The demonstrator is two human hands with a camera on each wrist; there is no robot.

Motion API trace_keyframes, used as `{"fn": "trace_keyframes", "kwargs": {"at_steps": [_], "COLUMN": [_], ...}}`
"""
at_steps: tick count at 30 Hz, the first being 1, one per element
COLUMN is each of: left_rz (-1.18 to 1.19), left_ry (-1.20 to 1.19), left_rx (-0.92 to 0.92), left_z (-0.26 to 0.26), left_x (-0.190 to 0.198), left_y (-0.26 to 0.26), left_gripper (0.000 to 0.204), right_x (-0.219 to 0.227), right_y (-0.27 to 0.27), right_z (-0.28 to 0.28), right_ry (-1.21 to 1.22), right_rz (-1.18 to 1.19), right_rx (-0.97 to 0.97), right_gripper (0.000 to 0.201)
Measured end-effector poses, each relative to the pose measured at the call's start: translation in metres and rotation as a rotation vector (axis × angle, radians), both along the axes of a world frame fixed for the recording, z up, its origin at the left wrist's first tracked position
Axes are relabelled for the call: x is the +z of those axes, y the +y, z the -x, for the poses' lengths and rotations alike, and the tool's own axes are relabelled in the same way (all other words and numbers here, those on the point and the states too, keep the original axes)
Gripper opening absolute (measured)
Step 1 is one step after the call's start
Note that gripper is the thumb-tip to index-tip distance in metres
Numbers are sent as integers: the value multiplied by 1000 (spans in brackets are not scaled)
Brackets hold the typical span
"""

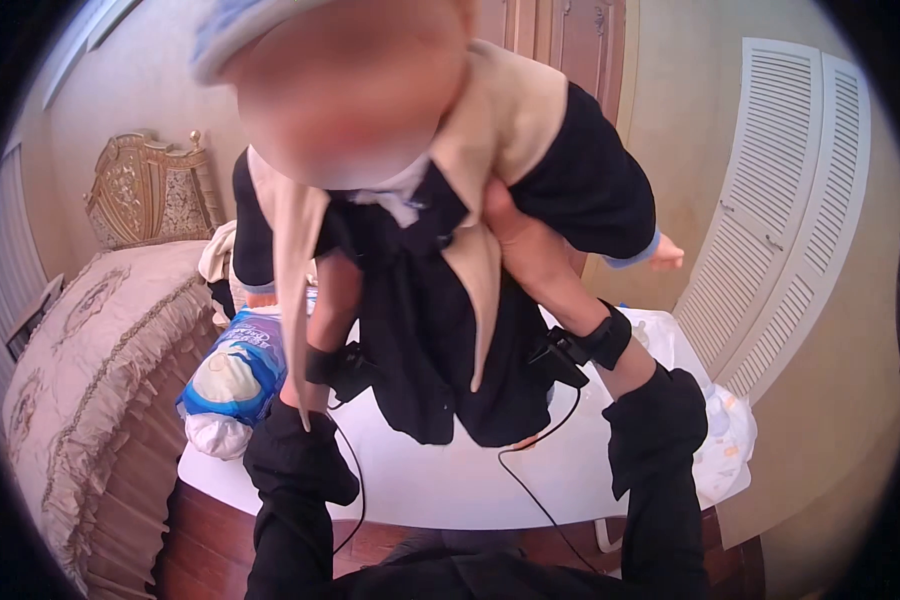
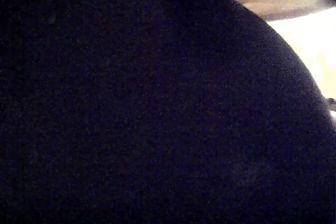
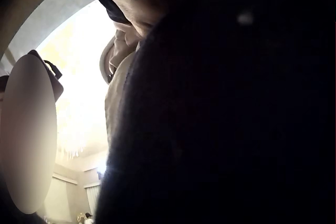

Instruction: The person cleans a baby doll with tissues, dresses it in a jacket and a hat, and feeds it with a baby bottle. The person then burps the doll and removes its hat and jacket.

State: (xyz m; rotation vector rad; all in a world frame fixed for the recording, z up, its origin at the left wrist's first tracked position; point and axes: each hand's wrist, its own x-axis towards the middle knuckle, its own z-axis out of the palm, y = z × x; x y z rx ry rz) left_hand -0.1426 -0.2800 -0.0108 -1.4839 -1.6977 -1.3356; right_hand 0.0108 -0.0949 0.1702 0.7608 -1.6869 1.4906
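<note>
A small person [image 1: 420, 330] in a pale blue cap, a dark outfit and a beige collar is held up facing me. My right hand [image 1: 520, 235] grips the torso under one arm, its thumb side against the dark cloth and beige lapel. On the other side my left hand [image 1: 338, 290] holds the torso under the other arm, partly covered by the hanging lapel. Fingers behind the body are hidden. Dark cloth [image 2: 157, 103] fills most of the left wrist view. The right wrist view also shows dark cloth [image 3: 220, 129], close to the lens.
Below stands a white table [image 1: 410, 495]. A blue plastic pack [image 1: 235, 365] lies on its left side, and a clear, pale package [image 1: 725, 455] at the right. Thin black cables [image 1: 535, 490] hang from my wrists. A bed [image 1: 100, 330] is left, a louvred door [image 1: 770, 180] right.
</note>
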Motion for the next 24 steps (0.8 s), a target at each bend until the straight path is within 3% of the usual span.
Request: {"fn": "trace_keyframes", "kwargs": {"at_steps": [2, 3, 5, 10, 15, 16, 18, 24], "left_rz": [-12, -15, -20, -46, -70, -75, -83, -81], "left_ry": [-3, -4, 0, 13, 35, 40, 48, 16], "left_rx": [5, 4, -4, -12, -4, -3, -1, 8], "left_z": [1, 3, 9, 16, 59, 63, 65, 47], "left_x": [19, 35, 66, 96, 193, 183, 205, 193], "left_y": [16, 32, 58, 68, 93, 71, 82, 85], "left_gripper": [39, 39, 39, 38, 37, 37, 37, 36], "right_x": [-4, -9, -17, -2, 47, 68, 84, 59], "right_y": [7, 13, 25, 35, 64, 65, 71, 68], "right_z": [-4, -2, 4, 2, 15, 30, 35, 22], "right_ry": [-89, -88, -16, 95, 239, 270, 327, 436], "right_rz": [2, 1, -215, -312, -425, -447, -489, -621], "right_rx": [-296, -297, -663, -766, -876, -899, -944, -1064], "right_gripper": [54, 54, 56, 53, 52, 52, 52, 56]}}
